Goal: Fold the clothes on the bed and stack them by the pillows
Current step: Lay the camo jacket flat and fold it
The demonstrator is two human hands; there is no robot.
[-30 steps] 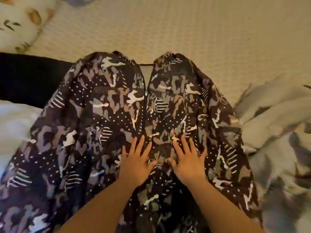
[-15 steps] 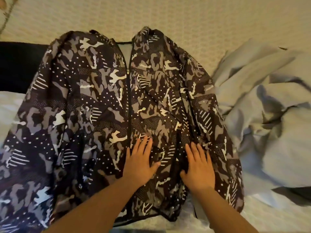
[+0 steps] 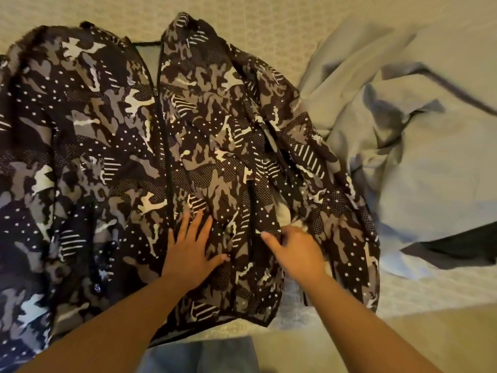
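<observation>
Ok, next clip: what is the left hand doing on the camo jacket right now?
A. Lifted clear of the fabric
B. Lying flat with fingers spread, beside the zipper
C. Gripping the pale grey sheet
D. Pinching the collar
B: the left hand lies flat, fingers spread, on the camo jacket just right of its zipper, while the right hand curls into the fabric nearby.

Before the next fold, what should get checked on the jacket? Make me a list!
1. Jacket lies front up on the bed: ok.
2. Zipper closed: ok, only the neck is open.
3. Left hand flat on the jacket, pinning it: ok.
4. Right hand has hold of cloth: cannot tell, blurred.
5. Jacket smooth: not ok, wrinkles on the right.
6. Grey clothes clear of the jacket: not ok, touching.
</observation>
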